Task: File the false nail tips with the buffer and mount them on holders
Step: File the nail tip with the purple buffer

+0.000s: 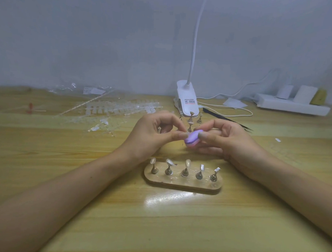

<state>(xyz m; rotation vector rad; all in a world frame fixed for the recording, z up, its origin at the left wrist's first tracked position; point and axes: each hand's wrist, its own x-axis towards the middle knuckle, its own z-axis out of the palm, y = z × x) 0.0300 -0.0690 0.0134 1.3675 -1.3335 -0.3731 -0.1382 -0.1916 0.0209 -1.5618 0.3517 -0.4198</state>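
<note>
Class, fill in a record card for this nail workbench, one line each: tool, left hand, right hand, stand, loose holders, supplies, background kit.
tool: purple and pink buffer, between both hands
left hand: fingers pinched together at the buffer's left edge; what they pinch is hidden
right hand: grips the buffer
stand: wooden base with five holders; the three on the left carry pale nail tips
loose holders: upright behind the hands
supplies: clear nail-tip strips, far left
background kit: clip lamp, power strip, black tweezers
</note>
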